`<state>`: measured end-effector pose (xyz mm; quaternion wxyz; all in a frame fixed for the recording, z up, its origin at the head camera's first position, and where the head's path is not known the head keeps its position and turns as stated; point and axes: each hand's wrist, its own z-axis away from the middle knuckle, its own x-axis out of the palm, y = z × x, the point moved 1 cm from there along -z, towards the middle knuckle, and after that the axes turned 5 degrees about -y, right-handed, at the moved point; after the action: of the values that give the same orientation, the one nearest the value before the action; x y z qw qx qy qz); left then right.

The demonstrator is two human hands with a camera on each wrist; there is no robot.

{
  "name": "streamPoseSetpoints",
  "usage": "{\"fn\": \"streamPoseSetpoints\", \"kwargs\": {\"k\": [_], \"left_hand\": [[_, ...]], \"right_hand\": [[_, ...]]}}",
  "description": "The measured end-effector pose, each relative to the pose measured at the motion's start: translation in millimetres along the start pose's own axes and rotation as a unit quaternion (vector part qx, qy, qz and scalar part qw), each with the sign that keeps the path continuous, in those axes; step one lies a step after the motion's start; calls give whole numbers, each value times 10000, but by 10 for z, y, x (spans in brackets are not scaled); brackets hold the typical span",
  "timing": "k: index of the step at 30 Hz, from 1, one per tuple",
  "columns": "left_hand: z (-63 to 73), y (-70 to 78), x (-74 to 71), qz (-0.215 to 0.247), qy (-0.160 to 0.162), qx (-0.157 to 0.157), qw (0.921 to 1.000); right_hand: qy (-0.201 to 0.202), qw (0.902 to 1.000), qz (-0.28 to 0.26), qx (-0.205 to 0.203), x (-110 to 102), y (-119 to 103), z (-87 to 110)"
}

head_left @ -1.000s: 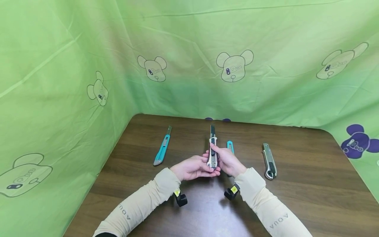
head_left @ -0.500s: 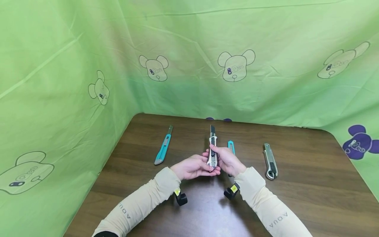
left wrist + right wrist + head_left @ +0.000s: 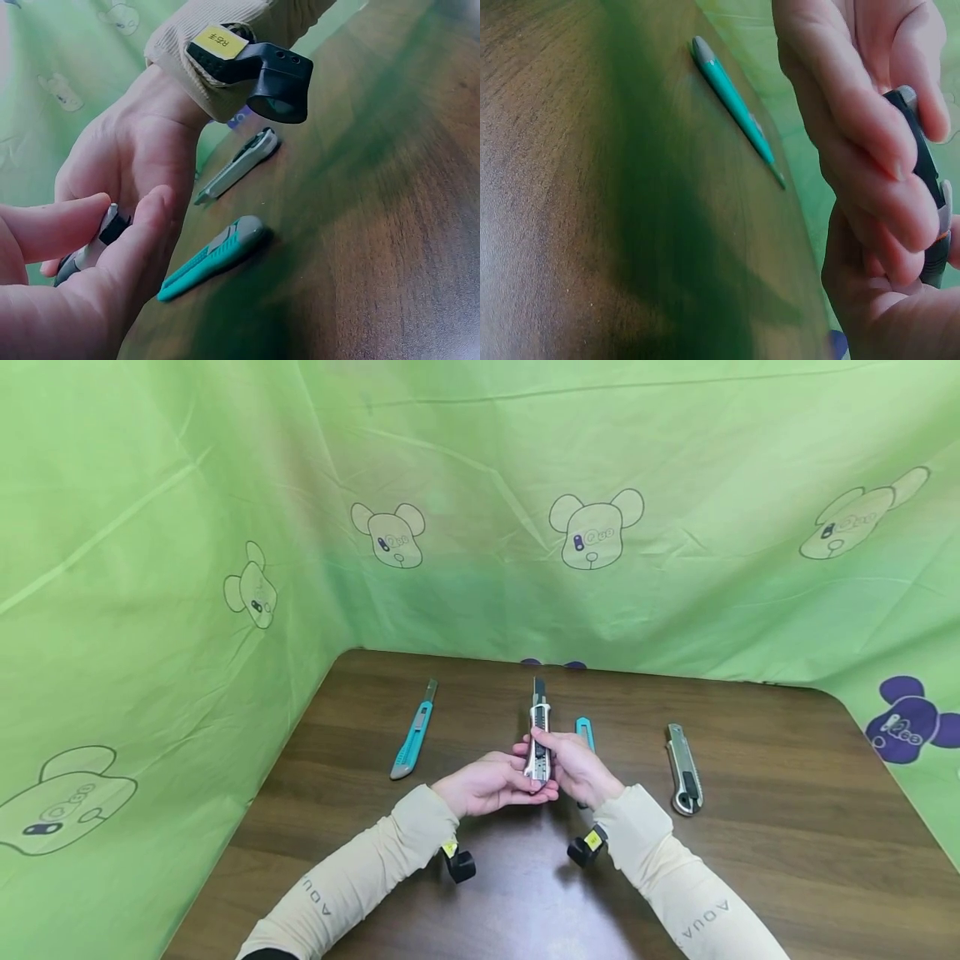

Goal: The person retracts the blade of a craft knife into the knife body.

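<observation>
Both hands hold one silver-and-black utility knife over the middle of the table, its dark blade extended and pointing away from me. My left hand grips the butt end between thumb and fingers. Higher on the handle, my right hand grips it, thumb lying on the slider side. In the left wrist view, the knife's end shows between the left thumb and fingers. The right wrist view has its dark handle partly hidden behind curled fingers.
A teal utility knife with exposed blade lies on the wooden table to the left. Another teal knife lies partly behind my right hand. Farther right rests a silver utility knife. Green cloth hangs behind the table.
</observation>
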<state>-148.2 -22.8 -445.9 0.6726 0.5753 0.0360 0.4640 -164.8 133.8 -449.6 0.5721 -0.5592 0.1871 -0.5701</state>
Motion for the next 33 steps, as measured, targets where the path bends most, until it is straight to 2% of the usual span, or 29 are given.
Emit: {"fn": "streamPoseSetpoints", "kwargs": {"k": [15, 29, 33], "left_hand": [[-32, -10, -10, 114, 83, 56, 9999], [-27, -10, -15, 48, 122, 30, 9999], [-34, -15, -24, 83, 146, 42, 9999]], "right_hand": [[-92, 9997, 4, -231, -7, 2, 3], [-88, 9996, -33, -257, 11, 19, 3], [-196, 9994, 40, -271, 17, 22, 6]]}}
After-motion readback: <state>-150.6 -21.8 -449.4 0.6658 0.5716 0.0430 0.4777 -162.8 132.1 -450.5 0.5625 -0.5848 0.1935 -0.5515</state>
